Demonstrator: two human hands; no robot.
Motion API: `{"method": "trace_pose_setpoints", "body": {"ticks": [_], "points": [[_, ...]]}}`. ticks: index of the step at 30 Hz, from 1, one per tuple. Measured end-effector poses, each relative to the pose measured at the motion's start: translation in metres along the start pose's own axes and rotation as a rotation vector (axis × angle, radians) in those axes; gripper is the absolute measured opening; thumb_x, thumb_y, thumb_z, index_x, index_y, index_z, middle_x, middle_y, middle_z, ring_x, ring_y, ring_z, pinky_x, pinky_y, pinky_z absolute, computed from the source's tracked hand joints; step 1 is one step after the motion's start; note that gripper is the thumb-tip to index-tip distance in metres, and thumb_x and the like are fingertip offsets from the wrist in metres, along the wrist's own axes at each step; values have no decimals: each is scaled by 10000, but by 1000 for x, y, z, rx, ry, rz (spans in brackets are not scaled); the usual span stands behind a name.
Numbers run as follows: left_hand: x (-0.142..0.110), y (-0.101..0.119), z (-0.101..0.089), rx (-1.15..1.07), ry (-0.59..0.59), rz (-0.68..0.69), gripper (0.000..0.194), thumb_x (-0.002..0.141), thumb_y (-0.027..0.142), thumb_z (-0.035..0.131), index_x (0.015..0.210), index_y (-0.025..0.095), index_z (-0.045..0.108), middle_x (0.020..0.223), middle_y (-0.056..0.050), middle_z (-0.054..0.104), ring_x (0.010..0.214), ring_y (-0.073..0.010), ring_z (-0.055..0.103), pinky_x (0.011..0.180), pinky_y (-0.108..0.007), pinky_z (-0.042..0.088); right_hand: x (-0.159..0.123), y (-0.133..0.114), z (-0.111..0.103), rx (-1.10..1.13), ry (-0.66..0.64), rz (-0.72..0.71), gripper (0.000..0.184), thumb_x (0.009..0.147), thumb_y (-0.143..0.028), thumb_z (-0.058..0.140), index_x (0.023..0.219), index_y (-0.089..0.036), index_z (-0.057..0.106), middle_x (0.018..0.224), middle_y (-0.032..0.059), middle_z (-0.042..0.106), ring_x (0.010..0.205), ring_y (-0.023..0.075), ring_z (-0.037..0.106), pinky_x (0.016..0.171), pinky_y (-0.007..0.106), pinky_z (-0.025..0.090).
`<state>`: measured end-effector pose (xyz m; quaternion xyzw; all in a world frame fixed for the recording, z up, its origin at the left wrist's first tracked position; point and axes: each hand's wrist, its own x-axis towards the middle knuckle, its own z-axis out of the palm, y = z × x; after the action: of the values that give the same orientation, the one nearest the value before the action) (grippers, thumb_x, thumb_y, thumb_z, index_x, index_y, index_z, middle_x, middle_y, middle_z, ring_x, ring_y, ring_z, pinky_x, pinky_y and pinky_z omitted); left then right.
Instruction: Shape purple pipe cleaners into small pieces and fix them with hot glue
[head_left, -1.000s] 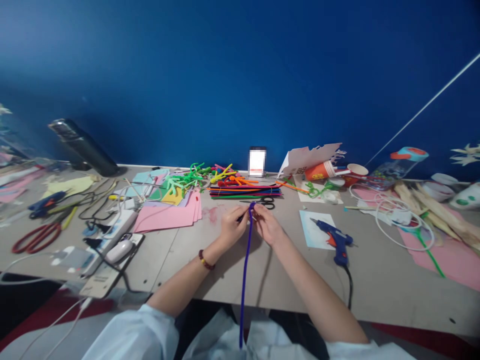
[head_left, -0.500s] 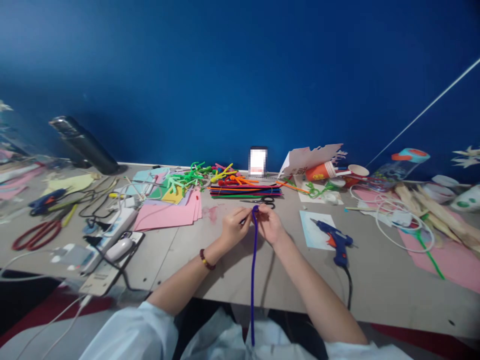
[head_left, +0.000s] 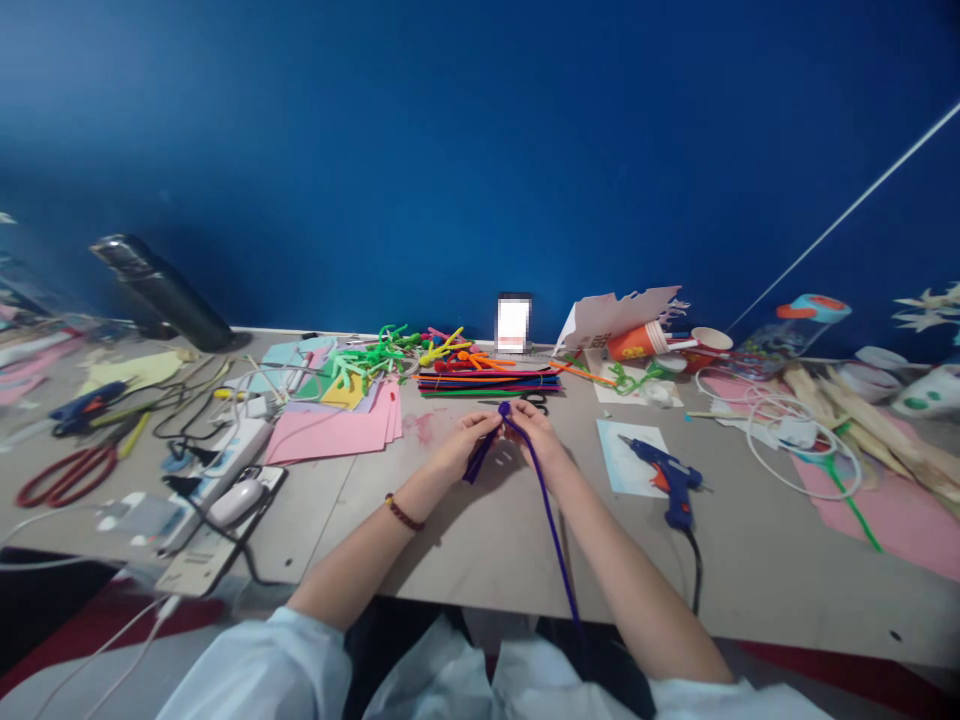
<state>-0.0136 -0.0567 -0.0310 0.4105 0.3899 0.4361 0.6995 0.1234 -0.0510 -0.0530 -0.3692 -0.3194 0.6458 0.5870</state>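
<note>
Head camera, and we're right over the work: the left hand (head_left: 459, 450) and the right hand (head_left: 536, 440) are both closed in a pinch on a purple pipe cleaner (head_left: 547, 510), fingers meeting at a small knot-like bend at its top. A short end pokes down between the hands, while the long end runs out past the right forearm, over the table edge. Just ahead, black scissors (head_left: 534, 400) lie beside a stack of coloured pipe cleaners (head_left: 487, 382). To the left sits pink card (head_left: 330, 435); to the right, a blue glue gun (head_left: 667, 482) rests on a painted card (head_left: 619, 458). A beaded bracelet (head_left: 403, 513) circles the left wrist.
</note>
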Motion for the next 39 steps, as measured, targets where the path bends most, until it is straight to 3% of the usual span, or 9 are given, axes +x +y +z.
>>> {"method": "trace_pose_setpoints", "body": {"ticks": [14, 25, 34, 39], "points": [[-1, 1, 1, 175, 41, 144, 356, 621, 477, 725, 701, 143, 629, 553, 21, 550, 460, -59, 433, 445, -196, 320, -6, -7, 4, -202, 65, -109, 277, 541, -394, 786, 698, -200, 663, 605, -30, 616, 499, 89, 480, 516, 254, 400], [-2, -10, 4, 655, 176, 492, 181, 781, 301, 565, 724, 150, 647, 712, -31, 632, 637, -118, 540, 524, -215, 373, -8, 2, 3, -283, 64, -193, 259, 624, -391, 747, 693, -198, 588, 607, -44, 550, 501, 80, 462, 499, 227, 394], [-4, -14, 6, 686, 139, 507, 172, 801, 255, 544, 738, 147, 662, 712, -39, 651, 632, -122, 547, 572, -235, 416, -12, 2, 5, -398, 133, -262, 286, 651, -410, 712, 637, -201, 518, 569, -54, 482, 507, 89, 439, 493, 224, 388], [-3, -12, 4, 624, 196, 525, 148, 803, 269, 569, 866, 167, 655, 828, -48, 671, 732, -139, 603, 610, -236, 458, -11, 0, 6, -390, 104, -274, 267, 659, -409, 704, 715, -194, 555, 660, -37, 533, 556, 97, 474, 506, 221, 412]]}}
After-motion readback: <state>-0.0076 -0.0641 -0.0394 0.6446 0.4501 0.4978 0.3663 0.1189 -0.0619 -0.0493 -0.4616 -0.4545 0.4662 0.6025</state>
